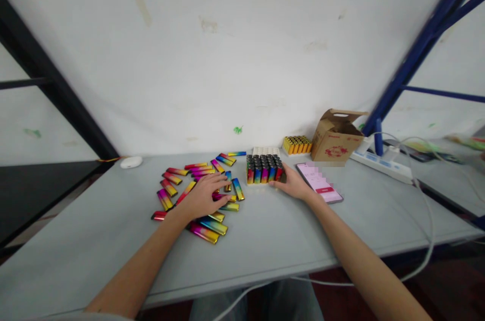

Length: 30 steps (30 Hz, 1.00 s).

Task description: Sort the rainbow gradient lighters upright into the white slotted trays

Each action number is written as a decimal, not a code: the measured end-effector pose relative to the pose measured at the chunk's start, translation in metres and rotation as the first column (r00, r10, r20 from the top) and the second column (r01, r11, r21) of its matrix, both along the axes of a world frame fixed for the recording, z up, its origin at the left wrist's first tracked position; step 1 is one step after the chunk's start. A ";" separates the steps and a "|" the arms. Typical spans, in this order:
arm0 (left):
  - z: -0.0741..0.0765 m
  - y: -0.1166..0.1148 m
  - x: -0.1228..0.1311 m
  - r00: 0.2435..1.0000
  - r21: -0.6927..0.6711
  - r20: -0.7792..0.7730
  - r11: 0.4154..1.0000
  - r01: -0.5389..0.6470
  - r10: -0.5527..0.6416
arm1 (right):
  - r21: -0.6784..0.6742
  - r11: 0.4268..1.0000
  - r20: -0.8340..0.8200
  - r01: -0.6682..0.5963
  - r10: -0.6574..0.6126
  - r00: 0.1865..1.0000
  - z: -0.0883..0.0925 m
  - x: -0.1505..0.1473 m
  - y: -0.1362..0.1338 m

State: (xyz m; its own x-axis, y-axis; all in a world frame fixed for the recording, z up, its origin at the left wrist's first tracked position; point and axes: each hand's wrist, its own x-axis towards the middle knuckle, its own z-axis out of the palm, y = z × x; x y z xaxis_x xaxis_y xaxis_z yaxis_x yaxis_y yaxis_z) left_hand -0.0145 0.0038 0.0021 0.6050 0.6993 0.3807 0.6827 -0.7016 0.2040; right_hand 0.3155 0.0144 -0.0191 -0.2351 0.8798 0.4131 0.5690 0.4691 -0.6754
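Several rainbow-coloured lighter sleeves (pixel 202 178) lie scattered on the grey table (pixel 265 230). My left hand (pixel 204 195) lies flat on top of the pile with its fingers spread. A block of rainbow lighters (pixel 264 169) with black tops stands upright in a tray at the centre. My right hand (pixel 293 183) rests against the block's right front corner, fingers curled against it. A phone (pixel 320 183) with a pink screen lies just right of that hand.
An open cardboard box (pixel 336 137) stands at the back right, with a tray of yellow lighters (pixel 297 145) and a white tray (pixel 265 151) beside it. A white power strip (pixel 381 162) with cables lies further right. A white oval object (pixel 131 162) sits at the back left.
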 end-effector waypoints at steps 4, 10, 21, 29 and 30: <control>-0.001 0.000 0.000 1.000 0.020 -0.007 1.000 -0.010 0.010 | -0.003 1.000 0.013 0.006 -0.006 1.000 0.001 0.000 -0.001; 0.001 -0.003 0.002 1.000 0.008 -0.010 1.000 -0.017 0.017 | -0.014 0.999 0.036 0.029 -0.028 0.999 -0.002 0.001 0.000; 0.010 -0.012 0.003 0.999 -0.027 -0.032 0.999 0.019 -0.020 | 0.071 0.996 0.022 0.050 -0.052 0.998 -0.005 0.000 -0.003; 0.018 -0.017 0.009 0.988 -0.118 -0.072 0.985 0.129 -0.138 | 0.067 0.998 0.065 0.022 -0.026 0.998 -0.008 0.003 0.001; 0.017 -0.017 0.009 0.989 -0.118 -0.067 0.985 0.125 -0.134 | 0.083 0.996 0.065 0.028 -0.034 0.997 -0.008 0.003 0.001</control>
